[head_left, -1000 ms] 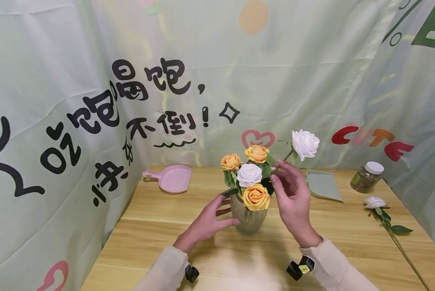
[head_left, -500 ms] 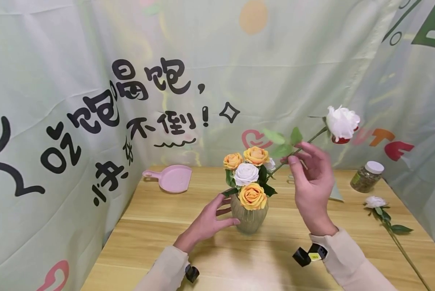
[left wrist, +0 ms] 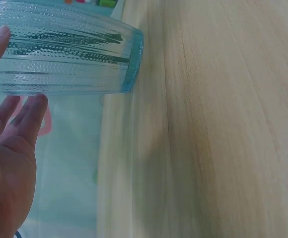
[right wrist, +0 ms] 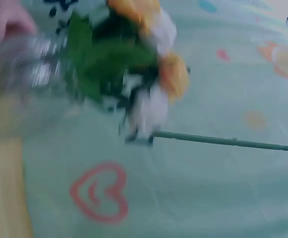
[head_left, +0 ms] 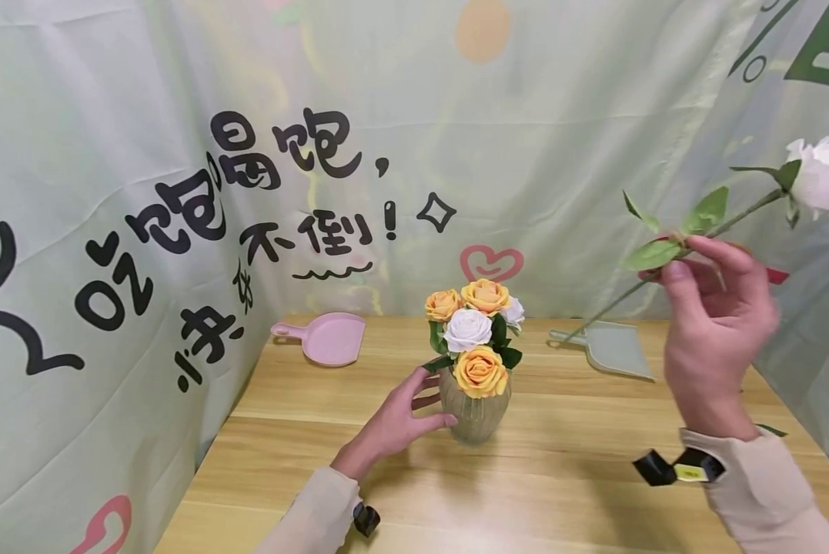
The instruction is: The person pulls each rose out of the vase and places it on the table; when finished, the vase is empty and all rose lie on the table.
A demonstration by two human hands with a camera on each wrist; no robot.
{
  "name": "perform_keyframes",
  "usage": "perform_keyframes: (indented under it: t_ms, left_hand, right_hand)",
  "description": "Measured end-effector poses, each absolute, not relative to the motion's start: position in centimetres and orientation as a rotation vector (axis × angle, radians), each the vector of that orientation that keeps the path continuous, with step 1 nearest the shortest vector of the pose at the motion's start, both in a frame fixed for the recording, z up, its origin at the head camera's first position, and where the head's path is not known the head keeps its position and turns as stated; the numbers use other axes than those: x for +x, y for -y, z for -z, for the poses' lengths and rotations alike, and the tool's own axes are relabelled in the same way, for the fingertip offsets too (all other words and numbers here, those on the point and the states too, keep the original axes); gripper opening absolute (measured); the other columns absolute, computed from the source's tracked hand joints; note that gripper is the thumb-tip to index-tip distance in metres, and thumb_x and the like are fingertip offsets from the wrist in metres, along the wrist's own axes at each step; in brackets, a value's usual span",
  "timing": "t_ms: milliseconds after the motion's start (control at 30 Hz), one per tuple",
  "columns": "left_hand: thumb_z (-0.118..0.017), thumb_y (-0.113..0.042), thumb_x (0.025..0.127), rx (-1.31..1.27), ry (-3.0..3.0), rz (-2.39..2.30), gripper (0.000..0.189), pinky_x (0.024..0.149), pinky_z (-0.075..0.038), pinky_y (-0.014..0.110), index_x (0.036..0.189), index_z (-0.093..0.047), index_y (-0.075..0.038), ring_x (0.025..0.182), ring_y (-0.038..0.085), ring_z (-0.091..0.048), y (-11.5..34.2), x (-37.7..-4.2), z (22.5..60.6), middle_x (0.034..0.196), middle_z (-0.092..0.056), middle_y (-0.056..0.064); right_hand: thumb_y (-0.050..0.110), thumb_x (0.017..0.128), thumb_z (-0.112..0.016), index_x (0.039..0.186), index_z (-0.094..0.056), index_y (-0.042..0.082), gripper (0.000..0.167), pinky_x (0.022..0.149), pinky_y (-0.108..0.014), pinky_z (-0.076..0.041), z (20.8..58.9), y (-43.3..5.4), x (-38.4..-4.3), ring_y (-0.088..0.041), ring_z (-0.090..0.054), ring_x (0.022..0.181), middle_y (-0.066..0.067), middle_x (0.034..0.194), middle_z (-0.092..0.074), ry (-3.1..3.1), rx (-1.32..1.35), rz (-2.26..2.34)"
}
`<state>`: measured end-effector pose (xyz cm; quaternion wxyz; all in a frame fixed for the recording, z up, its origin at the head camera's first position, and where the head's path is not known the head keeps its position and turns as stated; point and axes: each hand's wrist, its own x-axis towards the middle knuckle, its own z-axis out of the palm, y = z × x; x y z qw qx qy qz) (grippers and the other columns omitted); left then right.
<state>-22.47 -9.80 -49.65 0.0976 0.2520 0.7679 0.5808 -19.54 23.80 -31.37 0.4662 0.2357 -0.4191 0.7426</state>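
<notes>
My left hand [head_left: 396, 423] holds the ribbed glass vase [head_left: 475, 419] at its left side, fingers behind and thumb in front. In the left wrist view the vase [left wrist: 59, 54] lies between thumb and fingers. Yellow roses [head_left: 481, 372] and white roses [head_left: 467, 331] stand in it. To the right, raised above the table, my right hand [head_left: 722, 331] pinches the stem of a long white rose [head_left: 823, 175] between thumb and fingers. Its bloom points up right and its bare stem end slants down left, apart from the vase. The right wrist view is blurred.
A pink dustpan [head_left: 334, 340] lies at the back left of the wooden table [head_left: 303, 454], a grey-green dustpan [head_left: 618, 350] at the back right. One leaf [head_left: 772, 430] shows beside the right wrist. Printed cloth [head_left: 559, 154] hangs behind the table.
My right hand has drawn the white rose out of the vase and carried it up and right. It now covers the jar and most of the rose lying on the table. My left hand stays put.
</notes>
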Motion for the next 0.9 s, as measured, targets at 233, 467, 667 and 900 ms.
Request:
perform_keyframes:
  t_ms: [233,467,667,900]
  left_hand:
    - [-0.087,-0.028,0.096,0.743,-2.254,-1.725,0.078,0.122,-0.054,0.046,0.162,-0.045,-0.033,0.151,0.030,-0.054,9.8,-22.4,49.6,0.167,-0.049,-0.001]
    - [-0.088,-0.029,0.096,0.744,-2.260,-1.725,0.079,0.121,-0.055,0.042,0.162,-0.045,-0.034,0.151,0.030,-0.054,9.9,-22.5,49.6,0.167,-0.049,-0.002]
    - [-0.088,-0.029,0.096,0.745,-2.268,-1.723,0.078,0.121,-0.055,0.038,0.161,-0.045,-0.035,0.150,0.026,-0.055,10.0,-22.5,49.7,0.167,-0.049,-0.004]
    - [-0.088,-0.030,0.096,0.747,-2.266,-1.719,0.077,0.121,-0.054,0.037,0.161,-0.046,-0.035,0.151,0.025,-0.055,9.9,-22.5,49.6,0.166,-0.049,-0.005]
  right_hand:
    - [-0.024,0.096,-0.063,0.126,-0.066,-0.022,0.031,0.082,-0.013,-0.064,35.4,-30.6,-18.0,-0.011,-0.078,0.089,-0.008,0.115,-0.079,1.524,0.391,-1.672]
    - [-0.011,0.103,-0.065,0.137,-0.068,-0.004,0.034,0.081,-0.001,-0.056,40.4,-35.8,-15.9,0.008,-0.073,0.091,0.022,0.114,-0.074,2.199,0.187,-1.325]
    - [0.006,0.108,-0.068,0.136,-0.069,0.003,0.029,0.064,-0.004,-0.053,43.9,-39.3,-14.9,0.009,-0.069,0.078,0.036,0.100,-0.069,2.519,0.140,-1.119]
    - [0.016,0.110,-0.067,0.137,-0.067,-0.005,0.034,0.060,-0.022,-0.059,48.3,-41.9,-13.5,0.004,-0.069,0.079,0.037,0.104,-0.066,2.825,0.066,-1.047]
